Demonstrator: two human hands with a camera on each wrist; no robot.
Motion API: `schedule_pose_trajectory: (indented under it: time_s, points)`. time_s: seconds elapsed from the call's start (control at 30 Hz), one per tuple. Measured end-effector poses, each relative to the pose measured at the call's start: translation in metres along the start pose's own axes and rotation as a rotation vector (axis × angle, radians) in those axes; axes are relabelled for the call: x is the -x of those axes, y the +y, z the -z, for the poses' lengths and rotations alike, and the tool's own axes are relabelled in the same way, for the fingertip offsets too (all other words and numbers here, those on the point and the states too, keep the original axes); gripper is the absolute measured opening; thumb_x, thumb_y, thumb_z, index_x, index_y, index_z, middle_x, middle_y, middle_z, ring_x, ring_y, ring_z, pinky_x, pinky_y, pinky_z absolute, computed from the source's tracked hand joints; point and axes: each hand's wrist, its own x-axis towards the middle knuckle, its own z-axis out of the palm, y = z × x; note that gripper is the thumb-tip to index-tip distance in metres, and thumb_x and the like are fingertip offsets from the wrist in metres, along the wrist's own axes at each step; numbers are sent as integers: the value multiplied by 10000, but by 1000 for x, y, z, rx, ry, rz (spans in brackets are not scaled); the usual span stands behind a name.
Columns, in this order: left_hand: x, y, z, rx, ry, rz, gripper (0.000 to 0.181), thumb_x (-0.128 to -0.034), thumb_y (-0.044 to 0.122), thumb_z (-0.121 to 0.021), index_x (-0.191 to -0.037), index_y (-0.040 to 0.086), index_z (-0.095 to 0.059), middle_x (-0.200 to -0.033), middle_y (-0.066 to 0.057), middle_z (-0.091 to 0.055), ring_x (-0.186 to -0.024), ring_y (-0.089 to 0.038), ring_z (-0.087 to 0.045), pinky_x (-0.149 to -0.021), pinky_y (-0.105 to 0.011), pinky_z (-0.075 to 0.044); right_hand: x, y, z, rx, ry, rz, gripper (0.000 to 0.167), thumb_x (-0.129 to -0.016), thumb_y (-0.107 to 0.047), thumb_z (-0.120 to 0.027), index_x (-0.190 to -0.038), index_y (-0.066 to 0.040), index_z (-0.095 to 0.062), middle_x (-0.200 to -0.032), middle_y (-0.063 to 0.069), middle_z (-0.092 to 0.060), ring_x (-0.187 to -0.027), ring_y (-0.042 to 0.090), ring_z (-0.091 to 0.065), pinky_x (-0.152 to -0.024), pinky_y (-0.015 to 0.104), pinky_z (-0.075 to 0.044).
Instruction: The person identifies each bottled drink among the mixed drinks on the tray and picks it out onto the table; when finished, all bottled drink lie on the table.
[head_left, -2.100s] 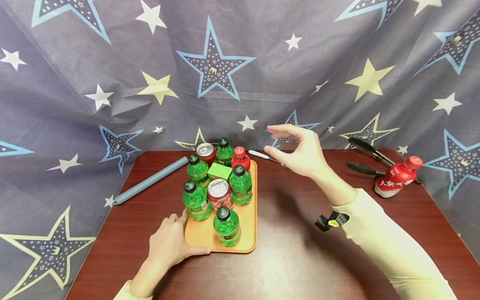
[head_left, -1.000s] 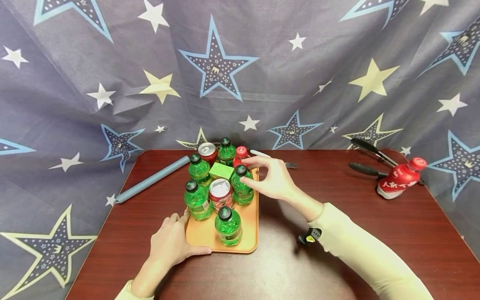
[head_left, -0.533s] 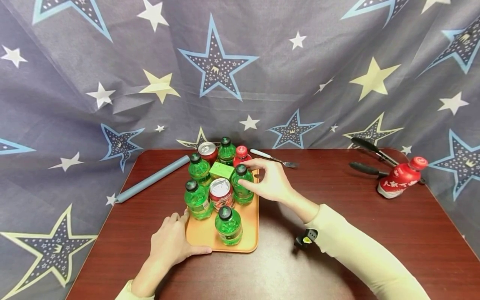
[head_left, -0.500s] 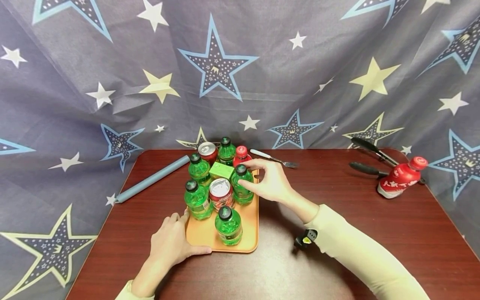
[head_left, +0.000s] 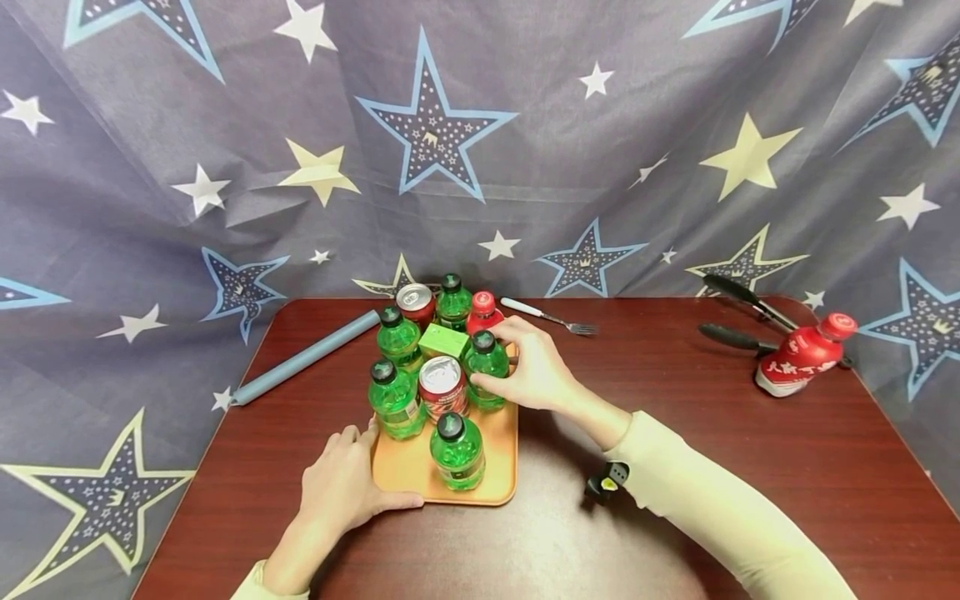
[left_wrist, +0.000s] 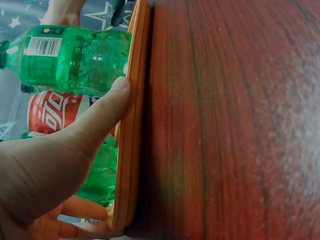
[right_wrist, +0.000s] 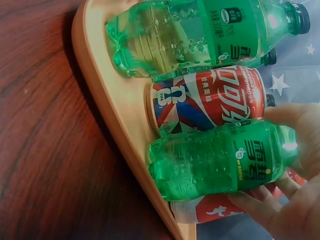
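Note:
My right hand (head_left: 536,367) holds a green soda bottle (right_wrist: 200,160) by its upper part, thumb on one side and fingers on the other. This bottle stands upright on the right side of an orange tray (head_left: 393,479). With my left hand (head_left: 337,479) I grip the tray's near left corner, thumb along the front rim and fingers on the left side. A red cola can (head_left: 441,383) stands beside the held bottle. Another green bottle (head_left: 457,454) stands alone near the tray's front.
Other green bottles (head_left: 395,400), a second can (head_left: 416,302), a green box (head_left: 443,340) and a red bottle (head_left: 483,311) crowd the tray. Around it lie a grey-blue tube (head_left: 303,358), a fork (head_left: 551,318) and black-tipped tongs (head_left: 738,337) behind a tilted red-and-white bottle (head_left: 801,357).
My right hand has come down and left from the air above the table to the green soda bottle, and its thumb has slid lower on it. The left hand stays at the tray corner.

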Motion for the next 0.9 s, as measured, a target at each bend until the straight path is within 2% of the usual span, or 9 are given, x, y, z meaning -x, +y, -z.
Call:
schedule_pose_trajectory:
  time_s: [0.33, 0.5, 0.53, 0.6, 0.73, 0.9]
  points:
    - [-1, 0, 0, -7, 3, -8, 1412, -453, 905, -859, -1554, 80, -540, -1068, -150, -642, -1024, -346, -637, -662, -572, -585, 4, 2, 1, -1, -23, 39, 523, -743, -264, -956, -1209, -118, -767, -1204, 56, -755, -1112, 200, -720, -943, 377, -616]
    - [-1, 0, 1, -6, 9, -14, 1397, -456, 888, -871, -1546, 78, -547, -1069, -152, -645, -1026, -354, -640, -666, -582, -584, 7, 4, 1, 12, -45, 54, 574, -735, -257, -960, -1252, -117, -751, -1233, 53, -766, -1307, 261, -674, -1179, 424, -487]
    - [-1, 0, 1, -6, 9, -13, 1397, -455, 890, -870, -1546, 78, -548, -1069, -152, -646, -1026, -353, -640, -666, -583, -583, 8, 4, 1, 8, -47, 62, 583, -736, -251, -960, -1259, -111, -745, -1239, 59, -764, -1312, 270, -672, -1185, 431, -481]
    - [-1, 0, 1, -8, 8, -12, 1399, -453, 893, -867, -1546, 79, -548, -1071, -151, -645, -1028, -352, -639, -662, -581, -582, 10, 4, 0, 2, -48, 70, 598, -740, -245, -959, -1275, -104, -734, -1244, 65, -759, -1286, 266, -683, -1176, 433, -490]
    - [-1, 0, 1, -8, 9, -14, 1401, -452, 893, -867, -1545, 78, -548, -1073, -154, -647, -1029, -353, -638, -659, -579, -581, 13, 4, -2, 4, -47, 72, 607, -750, -252, -955, -1289, -101, -720, -1227, 71, -747, -1136, 221, -714, -997, 395, -596]
    - [-1, 1, 0, -4, 10, -17, 1399, -454, 896, -865, -1545, 79, -549, -1076, -155, -647, -1033, -352, -634, -661, -584, -582, 17, 4, -3, 15, -43, 44, 622, -753, -259, -957, -1299, -94, -709, -1211, 76, -759, -1103, 219, -735, -980, 391, -603]
